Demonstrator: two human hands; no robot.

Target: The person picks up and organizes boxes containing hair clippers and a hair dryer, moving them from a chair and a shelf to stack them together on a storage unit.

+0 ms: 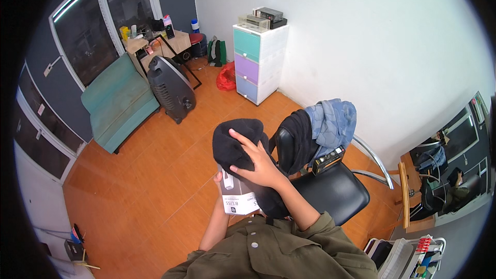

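My left hand (218, 180) holds a white and grey printed cardboard box (237, 197) from its left side, in front of my chest. Most of the fingers on that hand are hidden behind the box. Over the box's far end lies a bunched black cloth (236, 143), which looks like a towel. My right hand (261, 164) grips this cloth from above, thumb and fingers spread across its folds. Part of the cloth hangs down along the box's right side. Just right of my hands stands a black padded chair (331, 192), with a small black box (328, 160) standing on its seat.
A blue patterned cloth (331, 122) and a black one drape over the chair's backrest. A drawer cabinet (267, 62), a dark wheeled appliance (172, 89) and a green sofa (120, 102) stand farther off. A trolley (410, 257) and mirror (461, 170) are at right.
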